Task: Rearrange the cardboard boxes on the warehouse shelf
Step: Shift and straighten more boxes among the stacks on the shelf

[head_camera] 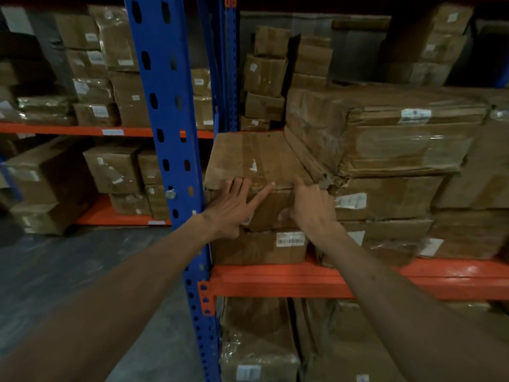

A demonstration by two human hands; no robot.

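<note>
Top box point(256, 158) sits on a labelled lower box point(259, 248) at the shelf's left end, beside the blue upright point(170, 150). Left hand point(234, 208) flat, fingers spread on its front edge. Right hand point(311, 208) at its right corner; grip unclear, fingertips hidden. Labels unreadable.

the blue upright point(170, 150) walls off the top box point(256, 161) at nine o'clock, almost touching. at three o'clock the crushed wrapped stack point(385, 139) presses against it, no gap. open air only above it toward twelve o'clock, before the small boxes point(264, 78).
</note>
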